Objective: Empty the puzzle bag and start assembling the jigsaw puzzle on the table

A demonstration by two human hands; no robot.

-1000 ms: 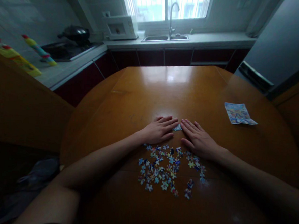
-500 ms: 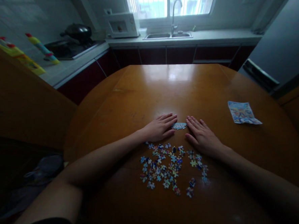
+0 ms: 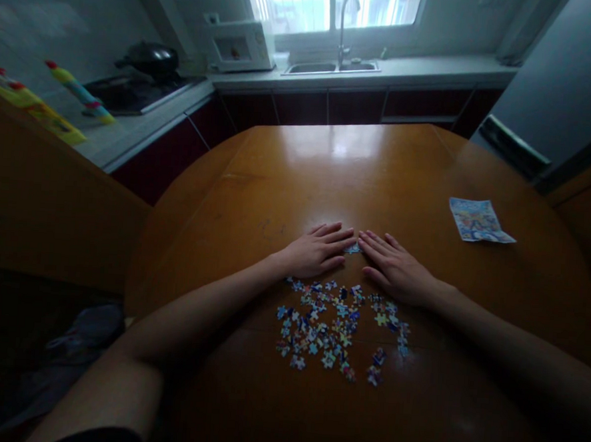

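My left hand [image 3: 317, 252] and my right hand [image 3: 394, 269] lie flat on the round wooden table [image 3: 298, 174], fingers stretched out and fingertips almost meeting. Between the fingertips shows a small joined patch of puzzle pieces [image 3: 352, 248], mostly covered by the fingers. Just behind my wrists, nearer to me, several loose colourful jigsaw pieces [image 3: 333, 330] are scattered on the table.
A printed picture sheet [image 3: 478, 220] lies at the table's right. Beyond the table a kitchen counter holds a sink with tap [image 3: 335, 67], a white microwave [image 3: 239, 45] and a stove with a black wok [image 3: 148, 58]. Toy-like coloured objects [image 3: 77, 94] stand at left.
Half a second ago my hands were apart with the joined patch showing between them; now the fingertips have closed in over it again. The loose pieces have not moved.
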